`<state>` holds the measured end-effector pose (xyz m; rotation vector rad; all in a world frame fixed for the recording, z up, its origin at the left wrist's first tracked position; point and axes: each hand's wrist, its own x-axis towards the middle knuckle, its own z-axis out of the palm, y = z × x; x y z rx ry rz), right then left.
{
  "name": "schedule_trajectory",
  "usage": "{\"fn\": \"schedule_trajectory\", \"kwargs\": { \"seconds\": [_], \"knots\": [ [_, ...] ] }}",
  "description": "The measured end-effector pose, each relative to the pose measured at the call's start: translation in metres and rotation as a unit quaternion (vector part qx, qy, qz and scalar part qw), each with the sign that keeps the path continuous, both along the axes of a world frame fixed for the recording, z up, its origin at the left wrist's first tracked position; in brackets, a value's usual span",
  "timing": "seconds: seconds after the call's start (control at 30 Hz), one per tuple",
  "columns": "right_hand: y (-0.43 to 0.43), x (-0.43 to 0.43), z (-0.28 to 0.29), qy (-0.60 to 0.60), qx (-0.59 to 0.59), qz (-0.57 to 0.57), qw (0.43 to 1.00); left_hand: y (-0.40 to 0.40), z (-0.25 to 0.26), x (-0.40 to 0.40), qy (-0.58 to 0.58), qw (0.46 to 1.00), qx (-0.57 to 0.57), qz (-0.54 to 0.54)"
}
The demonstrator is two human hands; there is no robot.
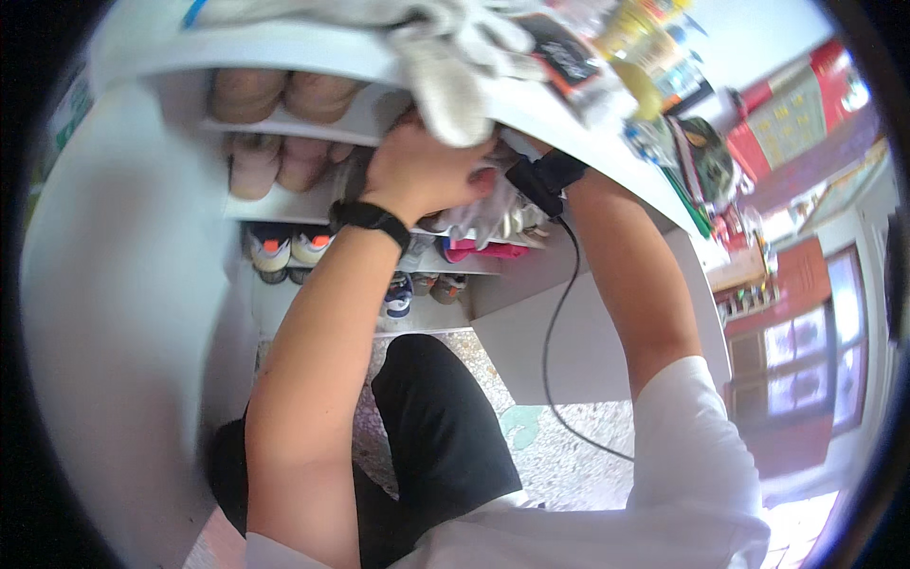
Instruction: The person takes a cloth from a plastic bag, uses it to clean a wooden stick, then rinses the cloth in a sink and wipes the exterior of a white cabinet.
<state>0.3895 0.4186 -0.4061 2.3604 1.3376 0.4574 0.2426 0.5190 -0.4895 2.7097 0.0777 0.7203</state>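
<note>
My left hand is inside the upper part of a white shoe cabinet, near light-coloured gloves or cloth on a shelf; its fingers are blurred and partly hidden by a hanging work glove. My right hand reaches under the cabinet's top edge, mostly hidden behind that edge and a black device with a cable strapped at the wrist. Pink-brown shoes stand at the left of the upper shelves. Lower down are white sneakers with orange patches, a pink item and a blue-and-white shoe.
The cabinet top carries gloves, a black-and-orange packet, bottles and a camouflage-patterned item. An open white door stands at the left, another white panel at the right. A cable hangs from my right wrist.
</note>
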Motion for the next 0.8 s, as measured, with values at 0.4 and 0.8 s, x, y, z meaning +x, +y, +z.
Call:
{"fn": "schedule_trajectory", "kwargs": {
  "seconds": [0.4, 0.8],
  "knots": [
    [-0.152, -0.159, -0.003, 0.061, 0.221, 0.206, 0.951, -0.012, 0.026, -0.016, 0.014, 0.995, 0.076, 0.058],
    [-0.266, -0.081, 0.089, -0.208, 0.358, 0.033, 0.910, -0.007, 0.008, -0.005, -0.083, 0.974, 0.189, 0.091]
  ]
}}
